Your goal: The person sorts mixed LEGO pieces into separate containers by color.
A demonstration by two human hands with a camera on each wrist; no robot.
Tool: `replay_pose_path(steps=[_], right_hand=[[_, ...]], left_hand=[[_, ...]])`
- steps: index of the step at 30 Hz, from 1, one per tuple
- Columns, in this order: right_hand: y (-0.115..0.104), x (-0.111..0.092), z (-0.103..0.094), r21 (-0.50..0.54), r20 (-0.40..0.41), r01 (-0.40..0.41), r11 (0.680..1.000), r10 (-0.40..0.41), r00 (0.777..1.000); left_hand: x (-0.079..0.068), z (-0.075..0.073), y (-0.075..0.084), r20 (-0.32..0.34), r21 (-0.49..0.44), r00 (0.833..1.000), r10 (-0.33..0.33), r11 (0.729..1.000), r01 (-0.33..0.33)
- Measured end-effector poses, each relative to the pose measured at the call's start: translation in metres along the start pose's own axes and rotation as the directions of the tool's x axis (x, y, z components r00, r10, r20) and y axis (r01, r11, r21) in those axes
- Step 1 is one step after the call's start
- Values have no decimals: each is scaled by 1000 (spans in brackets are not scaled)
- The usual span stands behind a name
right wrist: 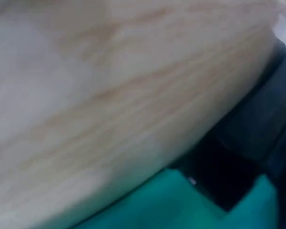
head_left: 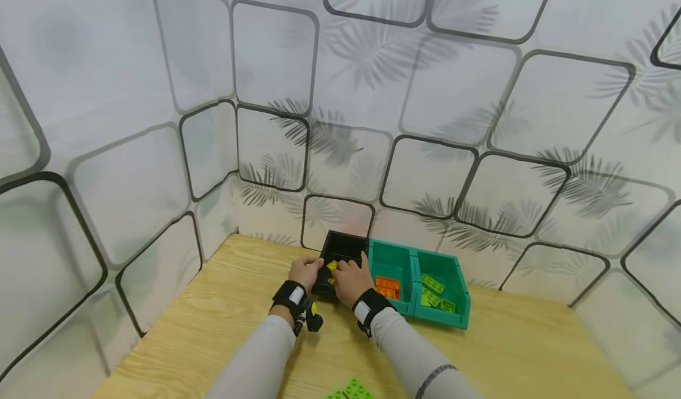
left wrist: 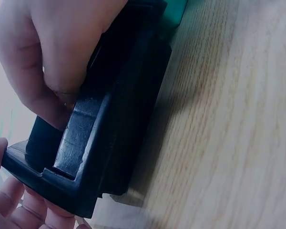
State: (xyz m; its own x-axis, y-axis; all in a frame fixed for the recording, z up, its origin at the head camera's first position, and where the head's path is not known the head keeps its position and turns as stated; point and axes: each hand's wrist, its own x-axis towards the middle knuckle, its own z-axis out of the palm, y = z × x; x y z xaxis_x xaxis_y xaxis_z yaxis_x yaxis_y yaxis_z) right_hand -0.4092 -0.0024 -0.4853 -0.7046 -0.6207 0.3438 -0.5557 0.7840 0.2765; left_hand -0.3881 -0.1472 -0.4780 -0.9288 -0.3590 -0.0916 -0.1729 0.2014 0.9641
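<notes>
My left hand [head_left: 305,271] grips the left edge of a black bin [head_left: 347,246]. In the left wrist view its thumb lies on one side of the bin's rim [left wrist: 43,188], its fingers [left wrist: 35,210] on the other. My right hand [head_left: 352,281] reaches down into the same bin with curled fingers, its fingertips partly hidden by the wall. At those fingertips a yellow toy brick [head_left: 332,265] shows in the head view. The right wrist view is mostly filled by the hand's blurred side, with the bin's dark edge [right wrist: 224,167] beside it.
Two joined teal bins stand right of the black one. The nearer teal bin [head_left: 391,258] holds orange bricks [head_left: 387,286], the farther one [head_left: 441,265] lime green bricks [head_left: 433,283]. Green bricks [head_left: 353,389] lie at the wooden table's [head_left: 521,352] near side. A patterned curtain [head_left: 346,162] hangs behind.
</notes>
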Motion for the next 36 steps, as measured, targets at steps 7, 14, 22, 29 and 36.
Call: replay_pose_path(steps=[7, 14, 22, 29, 36], right_hand=[[-1, 3, -2, -40, 64, -41, 998, 44, 997], [-1, 0, -7, -65, 69, -3, 998, 7, 998], [9, -12, -4, 36, 22, -10, 999, 9, 1000], [49, -31, -21, 208, -8, -75, 975, 79, 997], [129, -78, -21, 245, -131, -135, 960, 170, 977]], left_hand=[[-5, -1, 7, 5, -23, 1000, 3, 1000, -3], [-6, -1, 5, 9, -41, 1000, -9, 999, 9], [-5, 6, -2, 40, -36, 999, 2, 999, 0], [-7, 0, 4, 68, -11, 997, -21, 1000, 21], [-2, -3, 4, 91, -20, 995, -47, 999, 49]])
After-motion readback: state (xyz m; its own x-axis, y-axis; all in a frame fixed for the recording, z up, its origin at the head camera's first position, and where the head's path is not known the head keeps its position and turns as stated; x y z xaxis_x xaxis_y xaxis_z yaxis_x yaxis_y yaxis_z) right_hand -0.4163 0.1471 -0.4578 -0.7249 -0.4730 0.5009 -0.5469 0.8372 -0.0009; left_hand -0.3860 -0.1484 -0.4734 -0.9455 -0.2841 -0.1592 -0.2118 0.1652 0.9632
